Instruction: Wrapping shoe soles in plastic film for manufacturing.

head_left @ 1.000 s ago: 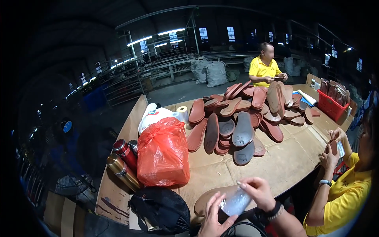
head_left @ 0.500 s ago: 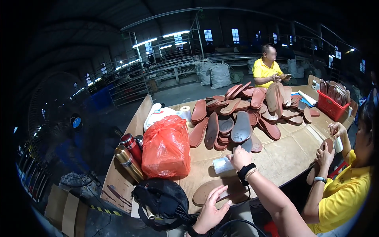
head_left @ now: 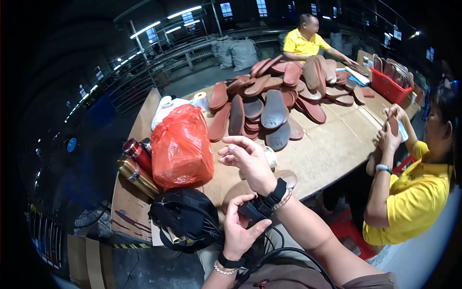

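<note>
Fingers (head_left: 250,230) of my left hand (head_left: 239,230) curl up around the small black device (head_left: 256,208) strapped on my right wrist, thumb and forefinger pinched on its lower edge. My right hand (head_left: 248,160) hangs half open above the table (head_left: 332,149), fingers loosely bent and holding nothing, just over a white roll of tape (head_left: 270,157) and a brown insole (head_left: 255,185) that lies at the near edge.

I judge the device hard, light and smooth-sided, so it could slip; the band (head_left: 278,189) and the device's corners look like the surest places to hold. A black cable (head_left: 284,253) trails from below it toward my lap and could snag.

Room is tight on my left: a black mesh bag (head_left: 185,219) sits at the table corner, a red plastic bag (head_left: 182,147) bulges behind it, and two metal flasks (head_left: 137,166) lie beside that. Farther in, a heap of shoe soles (head_left: 274,103) covers the middle. The barest wood is to my right, toward a person in a yellow shirt (head_left: 414,197) who handles a sole of their own. Another person in yellow (head_left: 303,41) sits at the far end by a red basket (head_left: 392,89).
</note>
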`<action>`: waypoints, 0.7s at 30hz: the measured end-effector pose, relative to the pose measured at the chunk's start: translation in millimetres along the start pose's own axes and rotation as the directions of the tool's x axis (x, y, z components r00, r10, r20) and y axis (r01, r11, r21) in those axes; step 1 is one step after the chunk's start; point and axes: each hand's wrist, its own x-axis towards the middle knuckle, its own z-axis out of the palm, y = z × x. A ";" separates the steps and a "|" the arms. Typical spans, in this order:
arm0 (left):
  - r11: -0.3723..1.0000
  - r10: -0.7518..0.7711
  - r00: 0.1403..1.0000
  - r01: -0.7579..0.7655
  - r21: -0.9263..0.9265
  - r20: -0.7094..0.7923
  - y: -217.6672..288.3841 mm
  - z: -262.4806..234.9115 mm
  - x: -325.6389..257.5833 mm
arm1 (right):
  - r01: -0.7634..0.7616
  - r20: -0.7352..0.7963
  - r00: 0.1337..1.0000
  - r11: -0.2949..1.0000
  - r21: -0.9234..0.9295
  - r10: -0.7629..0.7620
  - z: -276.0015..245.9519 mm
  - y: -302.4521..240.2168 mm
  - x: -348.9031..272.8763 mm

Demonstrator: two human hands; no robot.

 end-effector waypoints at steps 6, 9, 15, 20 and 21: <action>0.621 0.389 0.919 -0.308 0.720 0.058 15.6 -0.8 3.4 | 0.143 0.007 0.985 0.799 -0.585 -0.172 -7.6 9.8 -16.9; 0.572 0.345 0.931 -0.312 0.759 0.123 17.2 0.5 1.3 | 0.198 0.024 0.948 0.529 -0.825 -0.317 -3.1 1.6 -30.5; 0.518 0.261 0.918 -0.395 0.758 0.300 26.7 10.4 12.9 | 0.182 0.171 0.942 0.014 -0.983 -0.289 -22.7 5.2 -41.7; 0.741 0.136 0.910 -0.356 0.569 0.392 22.8 8.7 25.5 | 0.103 0.129 0.965 -0.122 -0.987 -0.230 -35.4 4.8 -54.7; 0.746 0.126 0.909 -0.350 0.566 0.396 20.5 9.3 27.3 | 0.103 0.120 0.969 -0.089 -0.991 -0.217 -36.8 2.9 -57.9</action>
